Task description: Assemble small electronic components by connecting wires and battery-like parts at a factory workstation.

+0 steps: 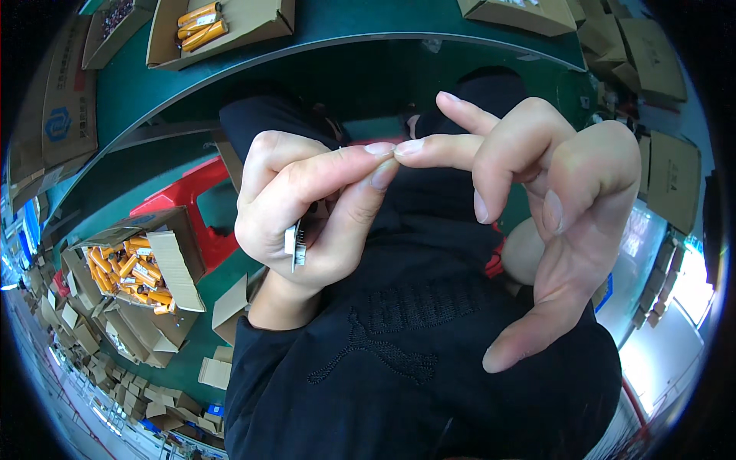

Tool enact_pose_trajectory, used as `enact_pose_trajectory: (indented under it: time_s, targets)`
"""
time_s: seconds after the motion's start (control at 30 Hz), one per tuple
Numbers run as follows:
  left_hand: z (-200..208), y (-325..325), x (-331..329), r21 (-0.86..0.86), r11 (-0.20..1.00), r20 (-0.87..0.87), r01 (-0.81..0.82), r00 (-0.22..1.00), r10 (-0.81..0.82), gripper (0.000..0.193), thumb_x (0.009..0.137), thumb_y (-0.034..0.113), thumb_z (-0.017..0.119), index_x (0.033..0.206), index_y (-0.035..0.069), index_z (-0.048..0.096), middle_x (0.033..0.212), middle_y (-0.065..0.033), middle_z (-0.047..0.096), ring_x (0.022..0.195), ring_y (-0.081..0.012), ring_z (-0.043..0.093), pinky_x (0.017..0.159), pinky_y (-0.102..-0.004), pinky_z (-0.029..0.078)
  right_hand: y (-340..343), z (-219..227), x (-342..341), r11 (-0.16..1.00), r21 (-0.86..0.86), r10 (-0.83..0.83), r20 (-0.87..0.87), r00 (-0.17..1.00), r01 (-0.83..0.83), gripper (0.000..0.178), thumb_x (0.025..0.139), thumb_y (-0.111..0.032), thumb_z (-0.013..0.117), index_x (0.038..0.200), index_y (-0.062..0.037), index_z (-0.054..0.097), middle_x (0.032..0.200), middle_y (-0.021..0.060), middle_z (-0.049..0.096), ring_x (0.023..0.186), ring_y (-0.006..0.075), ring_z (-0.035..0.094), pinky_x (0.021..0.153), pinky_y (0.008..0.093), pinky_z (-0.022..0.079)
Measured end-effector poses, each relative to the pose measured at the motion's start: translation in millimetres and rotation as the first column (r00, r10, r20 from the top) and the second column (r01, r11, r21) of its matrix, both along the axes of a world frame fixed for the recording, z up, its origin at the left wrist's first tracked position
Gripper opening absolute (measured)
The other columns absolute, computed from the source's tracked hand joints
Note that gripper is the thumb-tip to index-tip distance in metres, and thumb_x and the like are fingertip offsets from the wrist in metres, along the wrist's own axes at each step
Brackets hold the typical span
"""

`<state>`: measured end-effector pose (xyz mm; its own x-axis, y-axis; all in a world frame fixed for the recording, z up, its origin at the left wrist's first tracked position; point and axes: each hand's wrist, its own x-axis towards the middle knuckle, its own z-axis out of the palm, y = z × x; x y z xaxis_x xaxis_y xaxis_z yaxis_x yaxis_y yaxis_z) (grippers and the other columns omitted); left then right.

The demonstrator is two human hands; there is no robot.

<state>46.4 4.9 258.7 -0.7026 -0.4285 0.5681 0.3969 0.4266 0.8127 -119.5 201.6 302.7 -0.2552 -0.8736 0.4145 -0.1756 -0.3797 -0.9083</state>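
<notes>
My left hand (307, 199) is closed, with thumb and index fingertips pinched together in front of my chest. Anything between those fingertips is too small to make out. A small white part with a row of metal pins, like a small circuit board (295, 247), sticks out from the curled fingers and palm of this hand. My right hand (560, 184) is open, its fingers apart and bent. Its index fingertip touches the pinched tips of the left hand, while its thumb points down, away from the other fingers. Nothing shows in the right hand.
A green workbench (368, 19) curves across the front, bearing a cardboard tray (264, 23) of orange cylinders (201, 27). At lower left, an open carton (180, 261) of similar cylinders stands by a red plastic stool (192, 192). More cardboard boxes (675, 180) stand at right.
</notes>
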Motion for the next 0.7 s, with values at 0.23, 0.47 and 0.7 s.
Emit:
enact_pose_trajectory:
  time_s: [0.23,0.47,0.7]
  targets:
    - [2.3,0.7,-1.3,-0.029,1.0,0.015,0.008,1.0,-0.007,0.027,0.075,-0.001,0.084,0.1,0.006,0.08,0.085,-0.0013,0.056,0.068,-0.009,0.047,0.057,-0.0195,0.04,15.4,-9.7,-18.5,1.0,-0.012,0.022,0.078,0.997,-0.021,0.076,0.069,-0.018,0.095,0.12,-0.018,0.039,0.111,0.0155,0.057,0.117,0.0558,0.062,0.122,0.0627,0.023]
    - [1.7,0.0,-2.9,0.0,0.999,0.036,0.053,0.998,-0.053,0.024,0.077,0.0,0.083,0.1,0.005,0.079,0.085,-0.002,0.056,0.07,-0.0101,0.047,0.06,-0.0208,0.04,1.1,-7.3,-3.1,0.999,-0.015,0.031,0.145,0.989,-0.03,0.076,0.07,-0.019,0.095,0.121,-0.0175,0.039,0.115,0.018,0.056,0.119,0.0561,0.061,0.123,0.0617,0.023]
    - [0.4,14.9,-3.0,0.799,0.572,-0.061,0.187,0.971,-0.232,0.02,0.081,0.003,0.08,0.101,0.002,0.077,0.087,-0.0049,0.056,0.073,-0.0116,0.047,0.064,-0.0224,0.038,-17.0,-17.5,-27.1,0.997,-0.043,0.072,0.197,0.978,-0.064,0.077,0.071,-0.02,0.095,0.123,-0.0171,0.039,0.12,0.0205,0.056,0.121,0.0565,0.059,0.123,0.0608,0.023]
